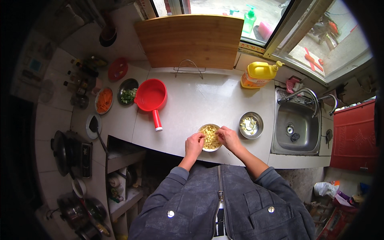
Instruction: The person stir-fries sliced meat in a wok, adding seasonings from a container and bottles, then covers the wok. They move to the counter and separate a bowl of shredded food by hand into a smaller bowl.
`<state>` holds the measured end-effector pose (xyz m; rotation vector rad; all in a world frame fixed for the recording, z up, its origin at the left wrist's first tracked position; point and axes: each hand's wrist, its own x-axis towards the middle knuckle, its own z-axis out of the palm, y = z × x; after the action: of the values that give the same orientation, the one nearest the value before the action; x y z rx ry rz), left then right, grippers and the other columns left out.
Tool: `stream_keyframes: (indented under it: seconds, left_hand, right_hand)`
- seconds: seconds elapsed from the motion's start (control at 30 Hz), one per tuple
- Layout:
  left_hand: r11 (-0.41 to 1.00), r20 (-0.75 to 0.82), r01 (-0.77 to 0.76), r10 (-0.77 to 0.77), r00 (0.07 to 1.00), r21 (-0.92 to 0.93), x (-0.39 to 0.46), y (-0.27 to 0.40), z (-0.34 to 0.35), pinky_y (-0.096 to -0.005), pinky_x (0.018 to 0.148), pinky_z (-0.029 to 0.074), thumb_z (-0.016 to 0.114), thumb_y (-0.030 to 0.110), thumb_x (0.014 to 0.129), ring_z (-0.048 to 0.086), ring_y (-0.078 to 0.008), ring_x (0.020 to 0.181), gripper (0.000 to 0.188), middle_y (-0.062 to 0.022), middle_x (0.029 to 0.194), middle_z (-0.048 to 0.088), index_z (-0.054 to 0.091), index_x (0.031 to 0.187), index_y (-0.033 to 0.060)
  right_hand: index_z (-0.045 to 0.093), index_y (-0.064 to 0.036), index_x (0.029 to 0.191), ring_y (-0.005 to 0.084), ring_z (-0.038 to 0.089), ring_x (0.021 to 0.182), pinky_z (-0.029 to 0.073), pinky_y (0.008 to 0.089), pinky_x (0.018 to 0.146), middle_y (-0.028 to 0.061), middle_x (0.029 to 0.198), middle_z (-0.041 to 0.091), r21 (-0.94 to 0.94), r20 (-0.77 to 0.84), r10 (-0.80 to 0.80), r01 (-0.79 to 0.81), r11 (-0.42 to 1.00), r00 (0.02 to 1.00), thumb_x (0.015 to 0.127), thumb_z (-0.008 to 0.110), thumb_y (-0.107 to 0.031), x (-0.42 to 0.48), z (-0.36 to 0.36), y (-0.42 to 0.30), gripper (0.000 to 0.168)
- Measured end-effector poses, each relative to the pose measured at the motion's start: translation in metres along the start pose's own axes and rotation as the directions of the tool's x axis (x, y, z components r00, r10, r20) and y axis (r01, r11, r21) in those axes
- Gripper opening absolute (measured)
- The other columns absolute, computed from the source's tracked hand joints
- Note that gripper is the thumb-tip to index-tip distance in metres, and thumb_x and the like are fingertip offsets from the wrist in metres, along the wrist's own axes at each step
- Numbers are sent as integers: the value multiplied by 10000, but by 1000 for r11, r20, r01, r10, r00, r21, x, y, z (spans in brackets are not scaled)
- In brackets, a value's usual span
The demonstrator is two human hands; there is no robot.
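Observation:
A round bowl (pixel 212 150) heaped with yellow-headed bean sprouts (pixel 210 136) stands near the counter's front edge. At its left rim, my left hand (pixel 194 145) has thumb and fingertips drawn together beside the sprouts. My right hand (pixel 229 138) reaches over the right rim, its fingertips among the sprouts. Whether either hand pinches a sprout is too small to tell. Right of the bowl sits a stainless steel bowl (pixel 261 130) with some pale yellow sprout pieces (pixel 249 124) on its bottom.
Left stand a red plastic dipper (pixel 151 94), a metal dish of chopped greens (pixel 128 95) and a plate of carrot strips (pixel 104 100). A wooden cutting board (pixel 192 42) leans behind. Right are a yellow jug (pixel 257 75) and a sink (pixel 295 123) with a faucet. A black pan (pixel 61 153) is far left.

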<state>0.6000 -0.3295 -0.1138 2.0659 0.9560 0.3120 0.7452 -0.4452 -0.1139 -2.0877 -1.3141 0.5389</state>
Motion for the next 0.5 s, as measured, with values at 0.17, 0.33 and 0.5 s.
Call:
stream_keyframes:
  seconds: [0.17, 0.33, 0.5]
  left_hand:
    - [994, -43, -89, 92, 995, 68, -3, 0, 1, -360, 601, 480, 586, 110, 745, 599, -274, 681, 66, -90, 766, 612, 630, 785, 82]
    - [991, -47, -110, 114, 992, 81, -4, 6, 1, -364, 603, 482, 590, 105, 746, 600, -280, 677, 55, -86, 763, 613, 625, 783, 82]
    - [995, -14, -1, 0, 1000, -96, -6, 4, 2, -278, 610, 503, 611, 52, 737, 639, -193, 660, 80, -76, 762, 643, 628, 815, 40]
  right_hand:
    - [637, -64, 854, 279, 593, 732, 491, 362, 674, 98, 883, 586, -21, 29, -92, 93, 995, 995, 623, 670, -103, 7, 9, 1, 236]
    - [647, -67, 860, 295, 589, 723, 485, 377, 676, 113, 795, 598, -154, 166, -5, 31, 988, 986, 600, 685, -136, 19, 20, 8, 272]
    - [640, -47, 811, 244, 609, 657, 495, 336, 625, 117, 731, 623, 25, 178, 160, -167, 986, 971, 661, 654, -111, 19, 10, -5, 163]
